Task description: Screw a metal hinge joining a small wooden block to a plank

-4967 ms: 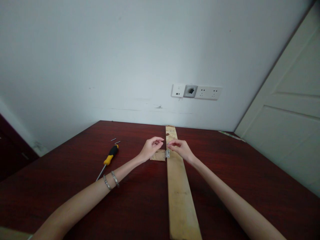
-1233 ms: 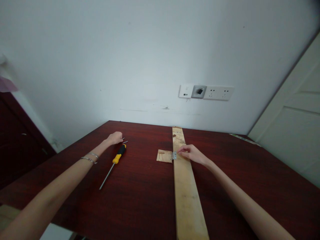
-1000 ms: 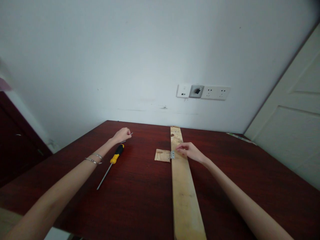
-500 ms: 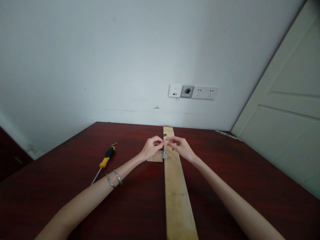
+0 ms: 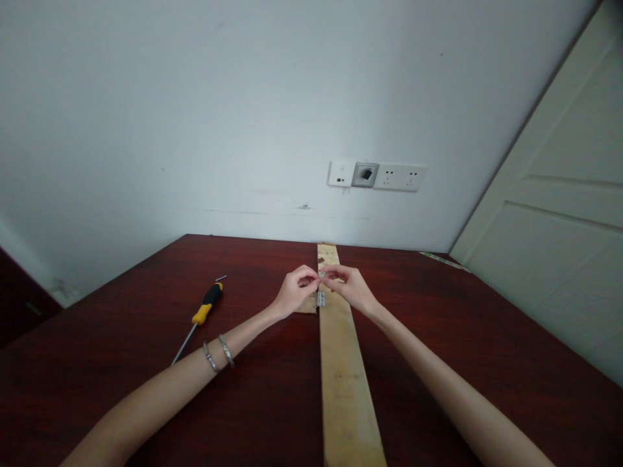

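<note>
A long pale wooden board [image 5: 343, 376] lies lengthwise on the table, running toward the wall. A small metal hinge [image 5: 321, 298] sits at its left edge, beside a short wooden piece [image 5: 306, 305] partly covered by my left hand [image 5: 298, 285]. Above the board, near the hinge, my right hand [image 5: 348, 285] meets my left, thumb and fingertips pinched in both. Whatever is between the fingertips is too small to make out; a bit of light metal shows just there on the board.
A yellow and black screwdriver [image 5: 207, 305] lies on the dark red table [image 5: 257, 402] left of my left forearm, with a small metal piece [image 5: 220, 278] past its handle. The wall with sockets [image 5: 399, 177] rises behind. A thin flat strip [image 5: 445, 261] lies at the back right edge.
My two hands have come closer together, the fingertips now meeting over the board's left edge. The right fingers have closed into a pinch. The board and screwdriver stay put.
</note>
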Action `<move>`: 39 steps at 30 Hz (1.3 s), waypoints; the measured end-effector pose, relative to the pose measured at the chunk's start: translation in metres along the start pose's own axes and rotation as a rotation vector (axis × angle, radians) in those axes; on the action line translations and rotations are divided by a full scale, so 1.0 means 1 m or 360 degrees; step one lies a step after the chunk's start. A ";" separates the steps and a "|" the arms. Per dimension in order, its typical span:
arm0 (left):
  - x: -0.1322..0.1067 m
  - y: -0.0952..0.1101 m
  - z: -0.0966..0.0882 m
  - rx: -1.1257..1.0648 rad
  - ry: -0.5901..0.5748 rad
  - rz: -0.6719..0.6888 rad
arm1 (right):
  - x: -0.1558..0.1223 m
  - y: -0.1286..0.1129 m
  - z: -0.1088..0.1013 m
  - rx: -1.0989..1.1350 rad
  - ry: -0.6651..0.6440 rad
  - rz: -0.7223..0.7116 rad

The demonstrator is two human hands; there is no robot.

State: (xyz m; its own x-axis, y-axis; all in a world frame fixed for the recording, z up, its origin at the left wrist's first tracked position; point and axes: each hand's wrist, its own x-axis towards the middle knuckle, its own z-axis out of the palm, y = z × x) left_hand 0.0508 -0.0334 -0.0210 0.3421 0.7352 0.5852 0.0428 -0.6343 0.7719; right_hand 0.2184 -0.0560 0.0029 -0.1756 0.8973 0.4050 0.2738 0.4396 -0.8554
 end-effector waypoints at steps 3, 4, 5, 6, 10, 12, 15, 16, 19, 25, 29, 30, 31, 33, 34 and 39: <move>0.000 -0.001 0.000 -0.0043 0.0023 0.0014 | -0.001 0.001 0.001 -0.0020 0.0030 -0.0016; 0.000 -0.002 0.000 -0.0052 0.0030 0.0014 | -0.001 0.001 0.002 -0.0031 0.0040 -0.0025; 0.000 -0.002 0.000 -0.0053 0.0035 0.0012 | -0.002 0.001 0.002 -0.0040 0.0049 -0.0034; 0.000 -0.002 0.001 -0.0050 0.0036 0.0008 | -0.002 0.002 0.003 -0.0047 0.0056 -0.0042; 0.001 -0.001 0.001 -0.0020 -0.0006 0.0006 | -0.002 0.005 0.003 -0.0061 0.0076 -0.0052; 0.004 -0.002 -0.002 0.0040 -0.0068 -0.0014 | -0.001 0.008 0.001 -0.0078 0.0078 -0.0055; 0.008 -0.008 -0.012 0.0291 -0.0230 -0.0128 | 0.002 0.016 -0.002 -0.0101 0.0099 -0.0022; 0.009 -0.010 -0.016 0.0410 -0.0320 -0.0171 | 0.002 0.020 -0.004 -0.0103 0.0112 0.0000; 0.010 -0.018 -0.028 0.0773 -0.0695 -0.0259 | 0.004 0.029 -0.008 -0.0099 0.0145 0.0072; 0.004 -0.026 -0.036 0.1209 -0.1023 -0.0321 | 0.005 0.043 -0.013 -0.0147 0.0141 0.0124; 0.005 -0.029 -0.036 0.1251 -0.1081 -0.0322 | 0.005 0.050 -0.016 -0.0184 0.0121 0.0112; 0.005 -0.030 -0.036 0.1249 -0.1088 -0.0327 | 0.005 0.052 -0.016 -0.0191 0.0117 0.0110; 0.005 -0.030 -0.036 0.1249 -0.1093 -0.0332 | 0.005 0.053 -0.016 -0.0196 0.0113 0.0110; 0.005 -0.030 -0.036 0.1247 -0.1095 -0.0339 | 0.005 0.055 -0.017 -0.0197 0.0116 0.0111; 0.004 -0.030 -0.036 0.1243 -0.1087 -0.0340 | 0.005 0.056 -0.017 -0.0194 0.0118 0.0108; 0.003 -0.032 -0.037 0.1172 -0.1057 -0.0322 | 0.004 0.056 -0.016 -0.0165 0.0105 0.0094</move>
State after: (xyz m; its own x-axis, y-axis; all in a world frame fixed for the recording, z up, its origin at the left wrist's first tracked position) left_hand 0.0159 -0.0017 -0.0347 0.7077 0.7058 0.0306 0.6496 -0.6672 0.3645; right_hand 0.2480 -0.0271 -0.0387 -0.0948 0.9209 0.3782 0.3786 0.3847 -0.8418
